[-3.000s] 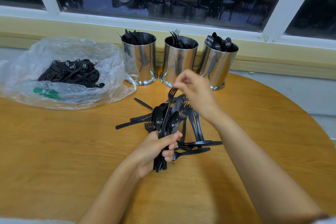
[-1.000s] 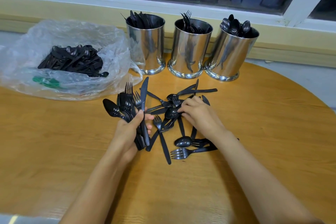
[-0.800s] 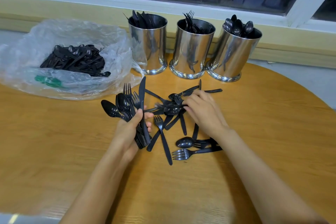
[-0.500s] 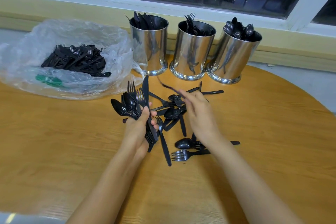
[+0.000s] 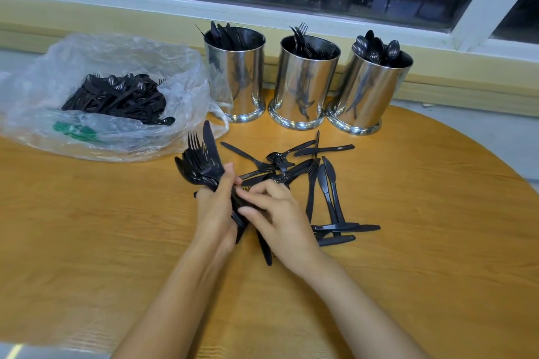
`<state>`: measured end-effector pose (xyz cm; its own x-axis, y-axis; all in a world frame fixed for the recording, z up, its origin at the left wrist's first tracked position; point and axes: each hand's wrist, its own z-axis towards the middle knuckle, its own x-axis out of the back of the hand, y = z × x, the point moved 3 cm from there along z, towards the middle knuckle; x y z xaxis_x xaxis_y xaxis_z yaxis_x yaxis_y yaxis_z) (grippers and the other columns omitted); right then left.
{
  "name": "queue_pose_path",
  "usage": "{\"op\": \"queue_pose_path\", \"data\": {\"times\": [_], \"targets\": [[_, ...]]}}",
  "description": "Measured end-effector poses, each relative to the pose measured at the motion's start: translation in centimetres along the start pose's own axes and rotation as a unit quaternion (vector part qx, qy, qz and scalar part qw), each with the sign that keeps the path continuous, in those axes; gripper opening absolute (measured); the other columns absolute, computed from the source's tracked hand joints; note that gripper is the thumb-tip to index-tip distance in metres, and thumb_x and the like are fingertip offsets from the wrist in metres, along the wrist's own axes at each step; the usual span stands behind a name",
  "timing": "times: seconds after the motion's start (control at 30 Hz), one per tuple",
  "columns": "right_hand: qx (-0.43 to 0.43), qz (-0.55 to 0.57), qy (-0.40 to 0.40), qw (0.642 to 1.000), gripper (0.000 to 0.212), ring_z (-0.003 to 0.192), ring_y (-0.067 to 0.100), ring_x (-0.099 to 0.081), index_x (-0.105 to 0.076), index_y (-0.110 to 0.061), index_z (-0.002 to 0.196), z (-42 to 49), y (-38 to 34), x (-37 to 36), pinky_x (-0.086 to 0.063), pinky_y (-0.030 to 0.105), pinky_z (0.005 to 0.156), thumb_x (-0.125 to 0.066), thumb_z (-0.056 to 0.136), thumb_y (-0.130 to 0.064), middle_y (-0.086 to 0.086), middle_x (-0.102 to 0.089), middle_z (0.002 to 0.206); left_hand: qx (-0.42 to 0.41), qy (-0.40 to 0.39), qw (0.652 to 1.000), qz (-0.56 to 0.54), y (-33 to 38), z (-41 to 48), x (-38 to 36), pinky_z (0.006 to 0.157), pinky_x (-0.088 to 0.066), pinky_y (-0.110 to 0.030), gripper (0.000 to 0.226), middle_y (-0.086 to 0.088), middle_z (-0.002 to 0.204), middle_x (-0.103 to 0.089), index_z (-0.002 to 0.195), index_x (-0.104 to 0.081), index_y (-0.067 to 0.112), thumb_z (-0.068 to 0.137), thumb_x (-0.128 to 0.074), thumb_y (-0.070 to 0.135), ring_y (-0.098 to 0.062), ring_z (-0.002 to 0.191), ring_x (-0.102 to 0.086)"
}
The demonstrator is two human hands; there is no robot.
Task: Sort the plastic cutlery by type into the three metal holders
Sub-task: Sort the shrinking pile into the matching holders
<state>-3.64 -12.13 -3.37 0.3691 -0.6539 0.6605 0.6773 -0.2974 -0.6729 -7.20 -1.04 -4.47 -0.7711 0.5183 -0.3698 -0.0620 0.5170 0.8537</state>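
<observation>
1. Left hand (image 5: pixel 217 213): fingers wrapped tight round the handles of a bundle (image 5: pixel 201 166) of black plastic spoons, forks and one knife. The heads fan toward 11 o'clock, above the table.
2. Right hand (image 5: pixel 280 218): at 3 o'clock of the left hand and touching it. Its fingers are curled, with thumb and forefinger pinching the bundle's handles just below the left thumb. One dark handle runs out beneath the palm toward 6 o'clock.
3. Loose cutlery (image 5: pixel 284 167): knives, forks and a spoon lie crossed on the table, from 12 to 3 o'clock of the hands.
4. Knife holder (image 5: pixel 237 81): a polished metal cylinder standing upright at 12 o'clock of the hands, with knives inside.
5. Fork holder (image 5: pixel 303 87): just beside the knife holder at its 3 o'clock, with tines showing above the rim.
6. Spoon holder (image 5: pixel 369 93): next along at 3 o'clock, with spoon bowls showing above the rim.
7. Plastic bag (image 5: pixel 131 55): clear and crumpled, at 10 o'clock of the hands and touching the knife holder. It holds a heap of unsorted cutlery (image 5: pixel 116 96).
8. Table (image 5: pixel 102 227): wood-grain top with a curved edge at 3 o'clock.
</observation>
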Motion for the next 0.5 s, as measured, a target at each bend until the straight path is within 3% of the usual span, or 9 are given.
{"op": "queue_pose_path", "data": {"times": [0.1,0.2,0.3,0.4,0.5], "targets": [[-0.039,0.020,0.029,0.999,0.026,0.099,0.006,-0.049,-0.070,-0.025,0.118,0.3,1.9,1.9,-0.038,0.014,0.086,-0.057,0.096,-0.029,-0.014,-0.061,0.100,0.006,0.020,1.000,0.018,0.5,0.5,0.8,0.061,-0.048,-0.028,0.021,0.004,0.076,-0.057,0.083,-0.063,0.015,0.097,-0.060,0.029,-0.013,0.072,-0.056],[-0.100,-0.043,0.076,0.991,0.022,0.096,0.011,-0.055,-0.071,-0.022,0.113,1.5,5.3,4.2,-0.049,0.029,0.085,-0.060,0.094,-0.022,-0.010,-0.062,0.099,-0.007,0.014,1.000,0.014,0.9,0.5,1.1,0.078,-0.048,-0.034,0.021,0.004,0.078,-0.060,0.087,-0.065,0.016,0.101,-0.052,0.025,-0.018,0.090,-0.055],[-0.124,-0.120,0.041,0.984,0.024,0.103,0.016,-0.053,-0.070,-0.018,0.115,2.6,7.4,5.2,-0.042,0.023,0.086,-0.060,0.094,-0.013,-0.004,-0.062,0.104,-0.010,0.003,1.000,0.022,0.9,0.4,1.4,0.083,-0.048,-0.036,0.023,0.003,0.073,-0.063,0.090,-0.066,0.016,0.103,-0.048,0.024,-0.018,0.084,-0.057],[-0.101,-0.173,-0.005,0.980,0.032,0.112,0.016,-0.046,-0.065,-0.017,0.124,3.5,8.1,5.4,-0.031,0.016,0.085,-0.059,0.094,-0.008,-0.002,-0.059,0.117,0.013,-0.023,1.000,-0.002,0.6,0.4,1.5,0.078,-0.054,-0.035,0.019,0.002,0.067,-0.065,0.099,-0.063,0.013,0.103,-0.048,0.023,-0.016,0.072,-0.062],[-0.079,-0.231,-0.033,0.969,0.040,0.117,0.016,-0.042,-0.058,-0.020,0.133,4.3,8.8,5.2,-0.039,0.023,0.088,-0.057,0.095,-0.008,-0.003,-0.055,0.132,0.021,-0.050,0.999,-0.005,0.5,0.2,1.4,0.060,-0.056,-0.030,0.017,0.001,0.065,-0.061,0.105,-0.060,0.010,0.103,-0.047,0.021,-0.013,0.056,-0.058]]}}
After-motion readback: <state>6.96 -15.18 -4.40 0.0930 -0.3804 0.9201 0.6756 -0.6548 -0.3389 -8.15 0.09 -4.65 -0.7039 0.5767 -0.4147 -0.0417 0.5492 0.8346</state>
